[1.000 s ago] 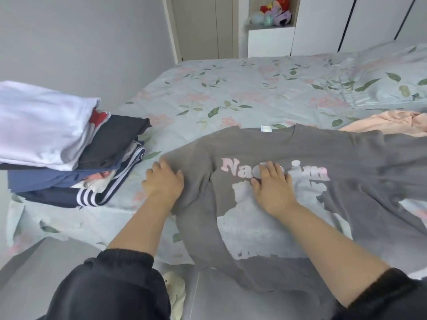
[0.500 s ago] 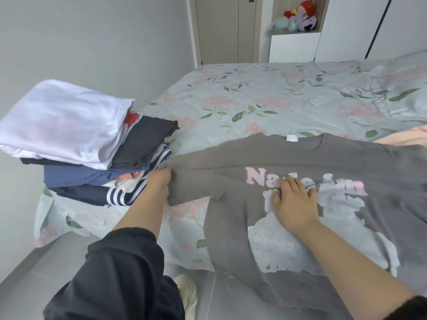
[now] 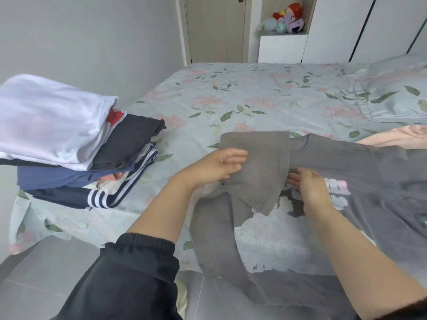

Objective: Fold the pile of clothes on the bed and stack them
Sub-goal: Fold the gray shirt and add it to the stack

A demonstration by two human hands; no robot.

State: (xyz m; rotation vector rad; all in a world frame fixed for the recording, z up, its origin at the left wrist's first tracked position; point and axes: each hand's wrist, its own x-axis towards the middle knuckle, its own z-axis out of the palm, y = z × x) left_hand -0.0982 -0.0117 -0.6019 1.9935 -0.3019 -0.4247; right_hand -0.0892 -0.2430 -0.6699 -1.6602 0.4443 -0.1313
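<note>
- the grey shirt (image 3: 369,172) lies print-up along the near edge of the bed (image 3: 254,93), from the middle out to four o'clock, with its hem hanging over the side towards six.
- my left grip (image 3: 215,166) holds the shirt's sleeve (image 3: 256,162), fingers on top of the cloth, thumb hidden from me; the sleeve is raised and turned in over the chest, towards three o'clock.
- my right grip (image 3: 309,185) is wide and flat, palm down on the pink lettering, fingertips pointing to nine o'clock at the sleeve's edge.
- the stack of folded clothes (image 3: 69,144) sits at nine o'clock on the bed's corner, white piece on top, a navy striped one at the bottom, apart from the shirt.
- a peach garment (image 3: 397,137) lies at three o'clock, just beyond the shirt's shoulder.
- plush toys (image 3: 286,19) sit on a white cabinet (image 3: 282,48) at one o'clock.
</note>
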